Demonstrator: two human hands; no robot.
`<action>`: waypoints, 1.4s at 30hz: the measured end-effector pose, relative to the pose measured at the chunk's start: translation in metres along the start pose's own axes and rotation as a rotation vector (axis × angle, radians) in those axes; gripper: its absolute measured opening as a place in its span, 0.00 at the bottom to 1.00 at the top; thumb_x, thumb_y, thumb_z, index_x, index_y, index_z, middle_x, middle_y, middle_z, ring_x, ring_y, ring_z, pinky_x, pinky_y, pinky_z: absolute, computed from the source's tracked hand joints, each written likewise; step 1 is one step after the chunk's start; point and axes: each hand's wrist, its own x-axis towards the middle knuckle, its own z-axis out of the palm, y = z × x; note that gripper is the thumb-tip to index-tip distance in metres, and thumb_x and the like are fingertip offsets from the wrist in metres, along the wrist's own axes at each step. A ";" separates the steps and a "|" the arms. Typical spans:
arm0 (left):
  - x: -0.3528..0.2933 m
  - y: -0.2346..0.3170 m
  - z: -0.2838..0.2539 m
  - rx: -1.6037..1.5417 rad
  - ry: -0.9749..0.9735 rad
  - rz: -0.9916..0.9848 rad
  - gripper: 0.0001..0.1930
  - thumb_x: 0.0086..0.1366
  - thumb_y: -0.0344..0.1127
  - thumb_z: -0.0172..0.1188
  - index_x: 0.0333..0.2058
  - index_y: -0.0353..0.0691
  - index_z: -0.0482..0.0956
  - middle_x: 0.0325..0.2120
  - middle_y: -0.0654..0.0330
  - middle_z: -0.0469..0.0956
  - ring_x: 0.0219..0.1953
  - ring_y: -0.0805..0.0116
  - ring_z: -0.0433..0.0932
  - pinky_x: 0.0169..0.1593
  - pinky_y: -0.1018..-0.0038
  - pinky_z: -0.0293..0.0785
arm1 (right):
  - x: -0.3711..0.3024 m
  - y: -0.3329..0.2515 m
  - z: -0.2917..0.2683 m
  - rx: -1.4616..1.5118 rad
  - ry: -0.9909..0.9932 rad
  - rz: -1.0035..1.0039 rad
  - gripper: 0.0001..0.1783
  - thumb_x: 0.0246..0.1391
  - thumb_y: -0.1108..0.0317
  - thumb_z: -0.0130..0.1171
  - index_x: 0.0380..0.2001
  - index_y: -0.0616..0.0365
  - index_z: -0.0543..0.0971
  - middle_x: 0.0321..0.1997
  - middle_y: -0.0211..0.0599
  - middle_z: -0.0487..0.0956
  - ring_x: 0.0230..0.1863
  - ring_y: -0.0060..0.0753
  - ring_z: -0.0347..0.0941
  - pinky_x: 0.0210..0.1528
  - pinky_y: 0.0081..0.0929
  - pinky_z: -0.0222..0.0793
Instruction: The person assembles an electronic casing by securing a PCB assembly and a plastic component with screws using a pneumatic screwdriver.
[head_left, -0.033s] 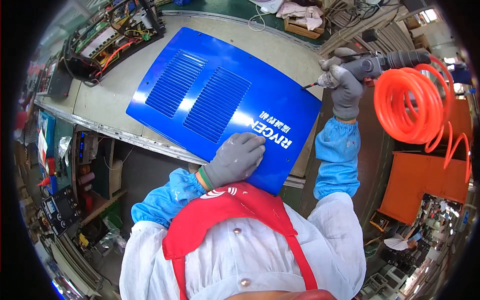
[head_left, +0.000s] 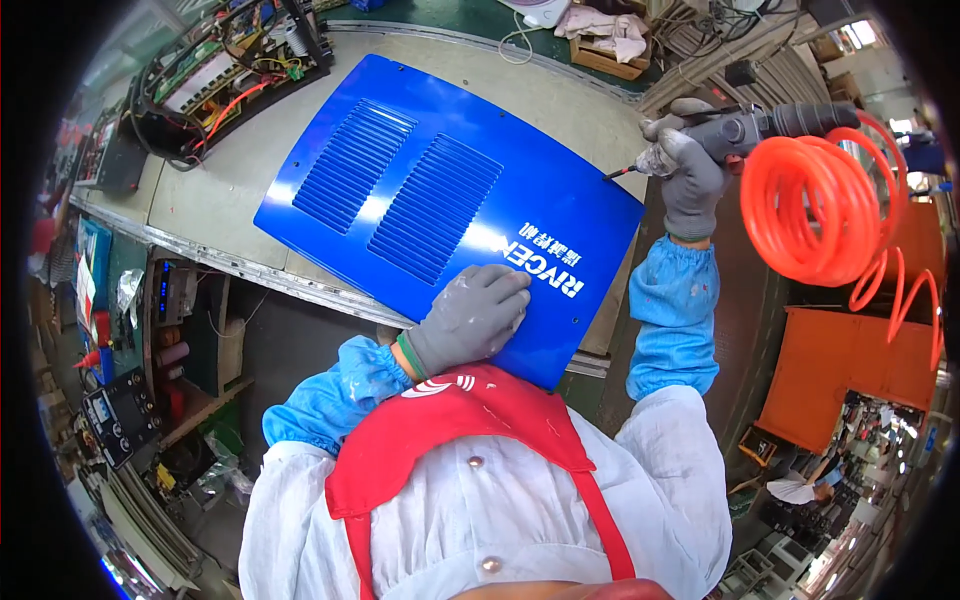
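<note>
A blue sheet-metal panel [head_left: 560, 165] with two banks of louvre slots and white lettering lies at an angle on the workbench. Flat on its near part rests my left hand [head_left: 470, 312], in a grey glove, fingers stretched out together and holding nothing. My right hand [head_left: 688, 180], gloved too, is wrapped round a dark power screwdriver [head_left: 735, 132]. The bit [head_left: 622, 172] points left and its tip meets the panel's right edge, at or near a hole. Whether a screw sits there is too small to tell. A coiled orange-red hose [head_left: 810, 210] hangs beside the screwdriver.
On the bench [head_left: 225, 225], an open chassis with wiring and circuit boards [head_left: 215, 85] stands at the far left. A wooden box with cloth [head_left: 607, 45] is at the back. To the right stands an orange cabinet [head_left: 820, 370]; another person [head_left: 795, 490] is farther off.
The coiled hose has swung slightly to the left. Both hands, the screwdriver and the panel look practically unmoved.
</note>
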 end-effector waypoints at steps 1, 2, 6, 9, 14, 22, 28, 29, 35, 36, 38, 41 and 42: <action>0.000 0.000 0.000 0.003 0.004 0.007 0.11 0.53 0.31 0.62 0.37 0.39 0.76 0.42 0.59 0.75 0.46 0.59 0.75 0.46 0.65 0.71 | -0.002 -0.001 0.002 -0.060 0.061 -0.008 0.21 0.40 0.75 0.50 0.42 0.67 0.73 0.26 0.41 0.76 0.25 0.37 0.74 0.44 0.42 0.75; 0.001 0.000 -0.001 0.009 0.008 0.005 0.11 0.53 0.31 0.62 0.37 0.39 0.76 0.42 0.59 0.75 0.46 0.59 0.75 0.46 0.65 0.71 | -0.001 0.002 -0.003 -0.052 0.038 -0.025 0.21 0.41 0.77 0.50 0.43 0.67 0.73 0.27 0.42 0.76 0.26 0.38 0.75 0.43 0.40 0.75; 0.000 -0.005 -0.006 -0.137 0.083 -0.042 0.11 0.56 0.32 0.60 0.39 0.38 0.76 0.43 0.56 0.76 0.44 0.55 0.75 0.47 0.65 0.72 | -0.006 -0.003 0.001 -0.024 0.069 -0.005 0.21 0.42 0.76 0.49 0.44 0.67 0.72 0.28 0.44 0.77 0.26 0.39 0.75 0.42 0.40 0.75; 0.004 -0.021 -0.016 -0.348 0.166 -0.224 0.14 0.62 0.33 0.56 0.46 0.34 0.74 0.42 0.52 0.77 0.44 0.55 0.77 0.48 0.67 0.72 | -0.018 -0.015 0.013 0.191 0.090 0.035 0.24 0.41 0.75 0.52 0.46 0.69 0.71 0.26 0.42 0.78 0.26 0.32 0.76 0.37 0.33 0.76; 0.036 -0.042 -0.059 -1.433 0.093 -0.693 0.25 0.70 0.40 0.47 0.59 0.27 0.61 0.50 0.47 0.71 0.49 0.62 0.74 0.53 0.71 0.71 | -0.053 -0.061 0.049 0.414 0.077 -0.154 0.30 0.37 0.69 0.51 0.49 0.67 0.70 0.29 0.41 0.76 0.34 0.41 0.76 0.50 0.48 0.72; 0.017 -0.087 -0.097 -1.221 -0.075 -0.623 0.18 0.65 0.35 0.53 0.50 0.29 0.71 0.42 0.54 0.76 0.42 0.68 0.76 0.46 0.73 0.74 | -0.056 -0.070 0.121 0.318 0.183 -0.234 0.31 0.36 0.68 0.51 0.49 0.67 0.70 0.29 0.40 0.76 0.35 0.40 0.75 0.49 0.48 0.72; -0.021 -0.121 -0.121 -0.042 0.170 -0.055 0.13 0.53 0.31 0.62 0.39 0.38 0.76 0.37 0.55 0.76 0.41 0.54 0.75 0.45 0.65 0.70 | -0.017 -0.027 0.154 0.162 0.289 -0.259 0.25 0.40 0.77 0.51 0.48 0.67 0.69 0.30 0.46 0.79 0.34 0.38 0.76 0.46 0.39 0.74; -0.027 -0.129 -0.124 -0.047 0.175 -0.059 0.13 0.53 0.31 0.62 0.39 0.38 0.76 0.37 0.55 0.76 0.41 0.54 0.75 0.45 0.65 0.70 | -0.011 -0.023 0.159 0.069 0.313 -0.197 0.26 0.39 0.74 0.51 0.47 0.67 0.69 0.29 0.45 0.78 0.33 0.39 0.76 0.48 0.42 0.73; -0.031 -0.140 -0.126 0.003 0.066 -0.057 0.13 0.52 0.30 0.62 0.39 0.39 0.76 0.39 0.57 0.76 0.45 0.57 0.74 0.47 0.63 0.68 | 0.020 0.008 0.159 0.042 0.270 -0.105 0.27 0.38 0.73 0.51 0.47 0.68 0.67 0.27 0.44 0.78 0.28 0.39 0.77 0.52 0.47 0.71; -0.029 -0.141 -0.126 -0.001 0.068 -0.060 0.13 0.52 0.30 0.62 0.38 0.39 0.76 0.39 0.58 0.76 0.44 0.57 0.74 0.46 0.64 0.68 | 0.023 0.009 0.159 0.111 0.263 -0.089 0.25 0.39 0.76 0.51 0.47 0.68 0.68 0.28 0.45 0.78 0.26 0.35 0.76 0.41 0.37 0.73; -0.027 -0.144 -0.124 -0.010 0.063 -0.070 0.13 0.52 0.30 0.62 0.38 0.40 0.77 0.38 0.59 0.76 0.44 0.58 0.74 0.46 0.64 0.68 | 0.029 0.014 0.157 0.177 0.247 -0.073 0.24 0.41 0.79 0.52 0.47 0.66 0.69 0.29 0.45 0.78 0.22 0.30 0.74 0.28 0.24 0.74; -0.023 -0.144 -0.124 -0.016 0.053 -0.075 0.13 0.51 0.30 0.63 0.37 0.40 0.77 0.37 0.60 0.77 0.43 0.59 0.74 0.46 0.65 0.68 | 0.032 0.023 0.152 0.176 0.215 -0.065 0.23 0.41 0.79 0.51 0.46 0.66 0.69 0.29 0.44 0.78 0.21 0.30 0.73 0.28 0.25 0.74; -0.022 -0.144 -0.124 -0.013 0.048 -0.076 0.12 0.51 0.29 0.63 0.37 0.40 0.77 0.37 0.60 0.77 0.43 0.60 0.74 0.45 0.65 0.69 | 0.033 0.024 0.152 0.177 0.217 -0.062 0.23 0.41 0.79 0.51 0.46 0.66 0.69 0.29 0.44 0.78 0.21 0.30 0.73 0.28 0.25 0.74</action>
